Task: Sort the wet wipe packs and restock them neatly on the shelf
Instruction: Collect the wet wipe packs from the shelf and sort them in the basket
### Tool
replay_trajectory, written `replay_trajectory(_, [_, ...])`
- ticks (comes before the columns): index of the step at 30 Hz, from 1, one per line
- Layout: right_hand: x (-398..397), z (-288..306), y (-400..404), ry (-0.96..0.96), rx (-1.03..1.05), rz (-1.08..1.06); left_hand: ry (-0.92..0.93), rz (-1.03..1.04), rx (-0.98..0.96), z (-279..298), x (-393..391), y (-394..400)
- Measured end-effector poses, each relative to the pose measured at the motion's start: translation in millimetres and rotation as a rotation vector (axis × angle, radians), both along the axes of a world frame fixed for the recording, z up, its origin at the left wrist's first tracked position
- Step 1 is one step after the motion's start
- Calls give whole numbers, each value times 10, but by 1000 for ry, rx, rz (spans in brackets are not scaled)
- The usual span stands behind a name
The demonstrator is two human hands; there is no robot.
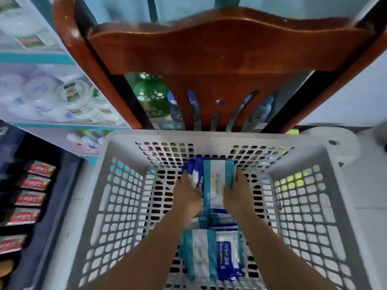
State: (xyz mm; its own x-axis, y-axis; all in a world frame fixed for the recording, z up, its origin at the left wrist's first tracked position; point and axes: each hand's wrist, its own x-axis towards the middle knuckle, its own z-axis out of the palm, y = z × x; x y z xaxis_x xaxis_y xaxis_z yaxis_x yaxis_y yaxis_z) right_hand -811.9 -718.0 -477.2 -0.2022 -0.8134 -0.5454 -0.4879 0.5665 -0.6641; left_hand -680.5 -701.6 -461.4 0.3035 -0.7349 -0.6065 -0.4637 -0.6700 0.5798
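A stack of wet wipe packs [215,181] is clasped between the fingers of the left hand [186,195] and the right hand [237,195], deep inside a grey plastic basket [125,206]. More packs [211,256] are seen lying on the basket floor nearer the person. A wooden chair [209,51] is stood beyond the basket.

White wet wipe packs with teal and blue bands lie in a pile [211,254] on the basket floor. A few more packs [215,181] sit bunched together at its far end.
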Motion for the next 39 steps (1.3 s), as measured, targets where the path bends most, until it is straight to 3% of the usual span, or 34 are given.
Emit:
replay_trajectory(4, [21,-286,32,44,48,93,-39,-150,50,-218,21,30])
replay_trajectory(8, [1,-204,70,95,54,176,-70,-207,16,-178,90,99])
replay_trajectory(21, [293,1317,448,318,-212,740,-508,-522,-265,1272,338,592])
replay_trajectory(30, [923,2508,791,391,-516,1018,-731,-346,-323,2381,919,1315])
replay_trajectory(39, [2195,3468,1449,359,-802,1262,-870,-96,-314,3357,2021,2470])
